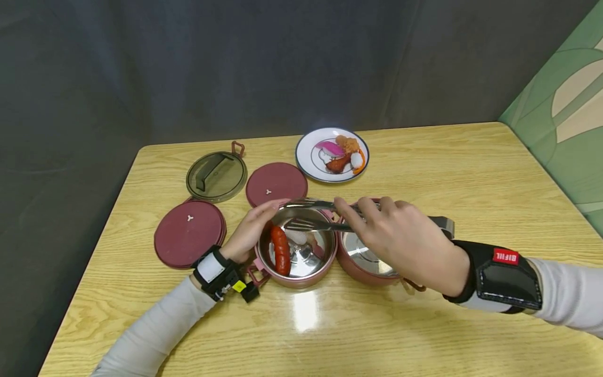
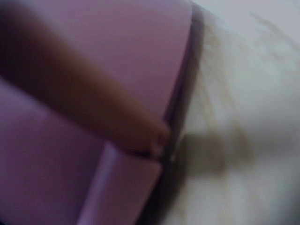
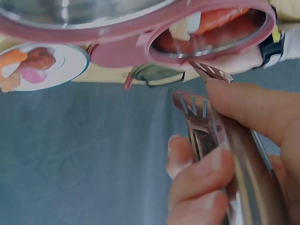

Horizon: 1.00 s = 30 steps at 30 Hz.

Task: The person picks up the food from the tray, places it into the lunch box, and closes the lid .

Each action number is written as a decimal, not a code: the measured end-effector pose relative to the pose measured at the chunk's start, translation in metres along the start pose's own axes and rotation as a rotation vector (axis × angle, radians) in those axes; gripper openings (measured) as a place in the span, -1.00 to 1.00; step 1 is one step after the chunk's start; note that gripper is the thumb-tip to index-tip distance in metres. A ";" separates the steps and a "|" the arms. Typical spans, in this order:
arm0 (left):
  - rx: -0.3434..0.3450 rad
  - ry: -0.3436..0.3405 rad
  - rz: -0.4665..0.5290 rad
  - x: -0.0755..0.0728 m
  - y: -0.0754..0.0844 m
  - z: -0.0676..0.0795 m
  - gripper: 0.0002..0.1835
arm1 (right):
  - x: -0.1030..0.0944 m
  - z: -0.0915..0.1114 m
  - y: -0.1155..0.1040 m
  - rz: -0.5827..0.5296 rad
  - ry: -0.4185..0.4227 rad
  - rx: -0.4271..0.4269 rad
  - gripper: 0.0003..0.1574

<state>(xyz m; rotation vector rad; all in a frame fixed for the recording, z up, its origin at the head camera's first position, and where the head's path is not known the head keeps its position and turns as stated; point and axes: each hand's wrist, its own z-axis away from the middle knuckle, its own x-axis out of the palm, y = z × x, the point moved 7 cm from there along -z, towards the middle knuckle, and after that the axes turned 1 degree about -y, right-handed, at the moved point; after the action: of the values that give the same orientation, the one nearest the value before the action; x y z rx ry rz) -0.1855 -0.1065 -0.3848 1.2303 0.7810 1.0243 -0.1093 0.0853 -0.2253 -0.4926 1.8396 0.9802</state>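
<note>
My left hand (image 1: 250, 230) lies against the outer left side of a pink pot (image 1: 303, 283), its extended fingers near the rim. One finger (image 2: 108, 108) touches the pot's pink wall in the blurred left wrist view. Inside this pot lie a red sausage (image 1: 281, 250), a white piece (image 1: 297, 236) and a reddish piece partly in shadow. With my right hand (image 1: 400, 238) I grip metal tongs (image 3: 199, 129) with slotted, fork-like ends. The tong ends are apart, with nothing between them, and hang over the left pot in the head view.
A second pink pot (image 1: 365, 272) stands right beside the first, partly under my right hand. Behind are a plate (image 1: 306, 154) of several foods and a round dark-red lid (image 1: 276, 183). To the left lie a see-through lid (image 1: 221, 183) and stacked dark-red discs (image 1: 186, 238).
</note>
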 end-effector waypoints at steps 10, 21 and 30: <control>0.008 0.000 -0.012 0.000 0.001 0.000 -0.52 | 0.004 -0.013 0.035 -0.062 -0.053 0.086 -0.25; 0.038 -0.004 -0.050 0.000 0.003 0.000 -0.53 | 0.025 -0.029 0.068 -0.151 -0.049 0.137 -0.34; 0.050 -0.011 -0.045 0.000 0.004 0.000 -0.53 | 0.042 -0.039 0.089 -0.150 -0.159 0.208 -0.34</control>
<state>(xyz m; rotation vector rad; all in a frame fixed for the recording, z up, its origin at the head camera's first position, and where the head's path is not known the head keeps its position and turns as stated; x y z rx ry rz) -0.1863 -0.1058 -0.3810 1.2548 0.8260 0.9655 -0.2120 0.1104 -0.2175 -0.4074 1.7117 0.6979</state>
